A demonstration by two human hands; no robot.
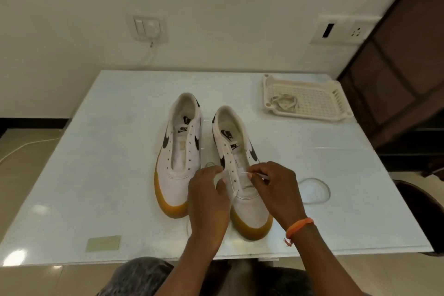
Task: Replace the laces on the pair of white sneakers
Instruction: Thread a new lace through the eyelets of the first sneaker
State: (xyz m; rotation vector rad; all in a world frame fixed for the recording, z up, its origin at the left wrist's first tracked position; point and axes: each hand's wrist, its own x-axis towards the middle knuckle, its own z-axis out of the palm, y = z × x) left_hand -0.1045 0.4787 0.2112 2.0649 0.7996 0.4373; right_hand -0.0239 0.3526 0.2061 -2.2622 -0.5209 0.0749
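Glossy glass-like table top [101, 175], light glare near the left hand [209, 202]. Under both hands, sneaker [242, 170]: matt white cloth upper, smooth gum-rubber sole. Beyond the right hand [276, 190], perforated cream plastic tray [319, 101]. Woven orange thread wristband [299, 226].

I can read "NIKE" on the tongue of my left sneaker [179, 149]. "NIKE" is on the tongue of my right sneaker [236, 163] too. I see no other words.
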